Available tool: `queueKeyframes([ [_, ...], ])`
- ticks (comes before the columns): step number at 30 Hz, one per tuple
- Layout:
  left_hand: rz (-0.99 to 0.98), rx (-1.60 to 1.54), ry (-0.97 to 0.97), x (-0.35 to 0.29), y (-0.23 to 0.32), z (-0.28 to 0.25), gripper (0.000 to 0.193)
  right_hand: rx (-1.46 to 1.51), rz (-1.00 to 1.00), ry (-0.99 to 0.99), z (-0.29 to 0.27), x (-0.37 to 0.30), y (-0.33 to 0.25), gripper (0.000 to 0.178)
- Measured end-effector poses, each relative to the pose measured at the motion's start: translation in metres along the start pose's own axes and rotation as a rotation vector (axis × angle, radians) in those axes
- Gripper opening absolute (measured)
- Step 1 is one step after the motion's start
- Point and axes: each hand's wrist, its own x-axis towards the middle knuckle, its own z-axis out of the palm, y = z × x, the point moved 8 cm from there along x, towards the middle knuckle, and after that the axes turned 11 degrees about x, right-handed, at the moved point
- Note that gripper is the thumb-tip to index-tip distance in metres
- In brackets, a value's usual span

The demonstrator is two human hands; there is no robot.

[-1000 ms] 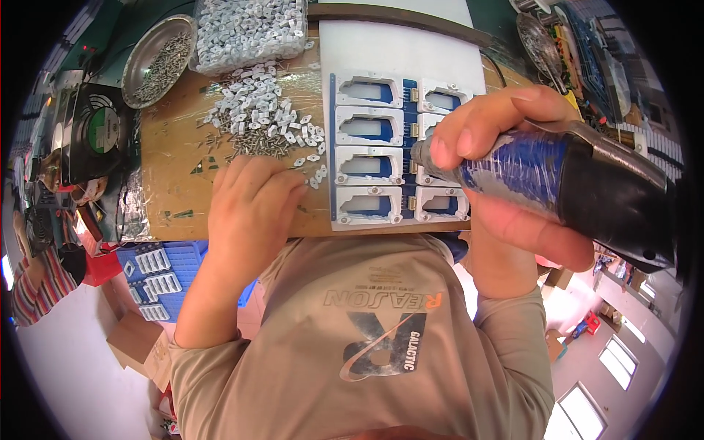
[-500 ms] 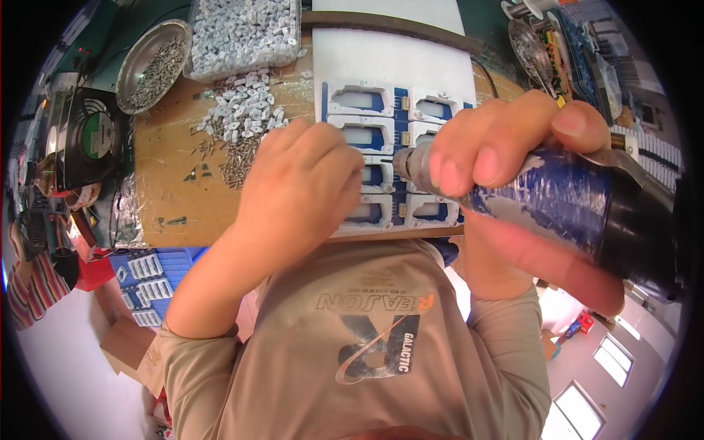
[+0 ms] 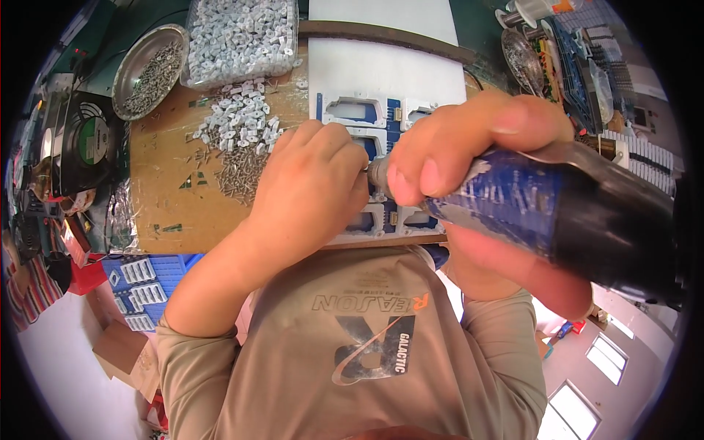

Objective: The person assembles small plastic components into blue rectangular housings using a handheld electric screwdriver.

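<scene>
My right hand (image 3: 473, 143) is wrapped round a blue and black power screwdriver (image 3: 517, 205), its worn body pointing left. The driver's nose meets the fingertips of my left hand (image 3: 312, 187), which are pinched together over the work. What sits between those fingertips is hidden. Beneath both hands lies a blue circuit panel (image 3: 393, 117) carrying several white plastic frames (image 3: 353, 110) with rectangular openings. My hands and the tool cover part of the panel.
Left of the panel are loose screws (image 3: 240, 176) and small white plastic parts (image 3: 238, 117). Behind them stand a clear tub (image 3: 242, 40) of white parts and a metal bowl (image 3: 150, 73) of screws. A dark bar (image 3: 385, 34) crosses the white sheet (image 3: 381, 70). A fan (image 3: 92, 139) stands far left.
My right hand has brought the screwdriver leftward, so its nose now meets my left fingertips. The left hand stays pinched at nearly the same spot. The view has shifted slightly.
</scene>
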Motion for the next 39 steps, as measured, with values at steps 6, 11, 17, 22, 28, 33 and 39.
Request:
queueKeyframes([
  [6, -0.004, -0.013, 0.004, 0.0, 0.0, 0.002, 0.01, 0.034, 0.037, 0.029, -0.002, 0.004, 0.006, 0.093],
  [11, -0.028, -0.03, -0.005, -0.001, 0.0, 0.003, 0.011, -0.044, -0.015, -0.059, 0.002, 0.004, 0.011, 0.091],
  [17, -0.043, -0.039, 0.004, -0.003, -0.001, 0.002, 0.012, -0.133, -0.057, -0.131, 0.005, 0.002, 0.019, 0.085],
  [22, -0.043, -0.073, 0.012, -0.002, -0.002, 0.002, 0.013, -0.151, -0.016, -0.067, 0.006, 0.0, 0.022, 0.076],
  [28, -0.056, -0.055, -0.048, -0.001, -0.001, 0.002, 0.011, 0.047, -0.14, 0.025, -0.005, -0.008, 0.013, 0.08],
  [33, -0.062, -0.104, -0.079, 0.001, -0.003, -0.011, 0.013, 0.077, -0.169, 0.097, -0.033, -0.021, -0.005, 0.085],
  [39, -0.307, 0.122, -0.006, -0.014, -0.044, -0.051, 0.011, 0.152, -0.173, 0.108, -0.059, -0.036, 0.006, 0.088],
])
